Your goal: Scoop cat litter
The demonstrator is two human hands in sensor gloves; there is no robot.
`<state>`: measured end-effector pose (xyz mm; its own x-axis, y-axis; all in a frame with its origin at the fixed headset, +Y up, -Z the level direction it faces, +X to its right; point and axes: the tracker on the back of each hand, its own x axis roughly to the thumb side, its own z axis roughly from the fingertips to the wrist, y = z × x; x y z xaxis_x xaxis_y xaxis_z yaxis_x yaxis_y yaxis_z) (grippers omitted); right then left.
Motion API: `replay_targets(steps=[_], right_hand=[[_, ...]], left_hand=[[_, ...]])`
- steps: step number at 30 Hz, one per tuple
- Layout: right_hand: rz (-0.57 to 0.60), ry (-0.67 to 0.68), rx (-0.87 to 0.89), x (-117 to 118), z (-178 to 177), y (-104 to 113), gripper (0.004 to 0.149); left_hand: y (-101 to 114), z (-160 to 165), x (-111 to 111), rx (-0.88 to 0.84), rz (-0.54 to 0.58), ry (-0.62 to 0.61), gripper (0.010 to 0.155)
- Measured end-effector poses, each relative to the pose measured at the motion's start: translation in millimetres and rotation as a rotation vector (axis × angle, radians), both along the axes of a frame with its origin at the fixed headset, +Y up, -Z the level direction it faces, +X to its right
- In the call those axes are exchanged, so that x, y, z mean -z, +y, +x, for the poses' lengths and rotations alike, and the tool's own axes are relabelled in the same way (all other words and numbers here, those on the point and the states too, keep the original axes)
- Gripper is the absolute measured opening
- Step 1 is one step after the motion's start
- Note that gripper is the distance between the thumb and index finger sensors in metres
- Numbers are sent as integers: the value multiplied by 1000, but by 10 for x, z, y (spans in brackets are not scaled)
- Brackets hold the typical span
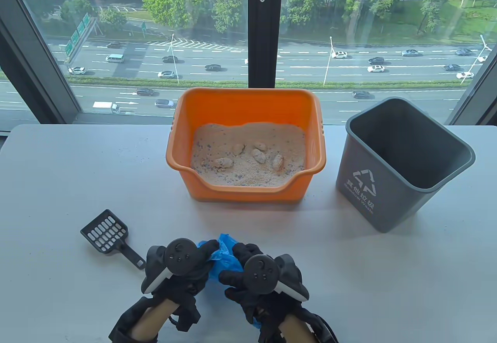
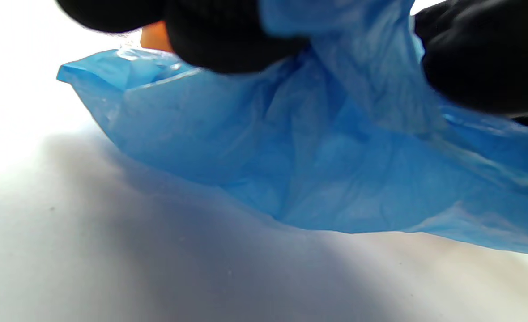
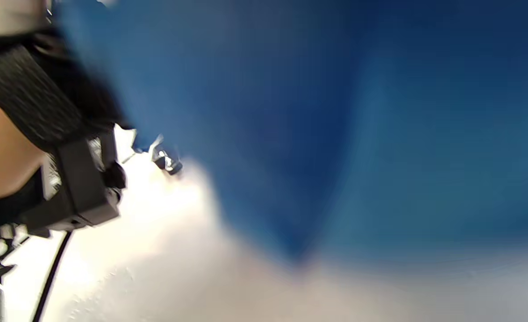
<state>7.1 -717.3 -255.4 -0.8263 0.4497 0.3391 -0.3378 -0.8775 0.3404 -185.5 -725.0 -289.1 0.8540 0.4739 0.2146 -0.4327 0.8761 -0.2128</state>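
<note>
a white tabletop [image 1: 407, 273] is seen from above, set against a window overlooking a road. at its far middle an orange litter box [image 1: 244, 143] is placed, holding pale sandy cat litter [image 1: 248, 156] in which several clumps [image 1: 258, 155] are gathered near the centre. to the right of it, apart from it, a grey waste bin [image 1: 404, 164] is stood, tilted in the view, with a white recycling mark on its side. at the near left a black slotted litter scoop [image 1: 110, 236] is laid flat on the tabletop, its handle pointed toward the hands and untouched by either.

at the near edge a crumpled blue plastic bag [image 1: 222, 255] is held between both gloved hands. the left hand [image 1: 180, 269] is closed on the bag's left side, with its fingers [image 2: 228, 40] pinched into the film, as the left wrist view shows from close by. the right hand [image 1: 258, 275] is closed on the bag's right side, its fingers [image 1: 245, 250] curled over the plastic. in the left wrist view the bag's lower fold is seen just above the tabletop; whether it touches cannot be told. the right wrist view is blurred and mostly filled with blue film.
</note>
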Motion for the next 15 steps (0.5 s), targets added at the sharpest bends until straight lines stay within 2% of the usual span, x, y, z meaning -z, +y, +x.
replay_targets(steps=[2,5,8,12,15], right_hand=[[31,-92,-125,132,-41,-79,46],[-19,-215,-233,415,-14,-202,47],[8,-331,-238,648,88,-270,50],[166,-477,-205,708,275,-277,50],[177,-480,-221,707,400,-227,46]], left_hand=[[3,16,-3,-2,-42,-39,48],[-9,46,-4,11,-139,-104,54],[-22,76,-14,-10,-175,-152,60],[15,80,-14,75,-121,-203,72],[25,88,2,163,-105,-285,59]])
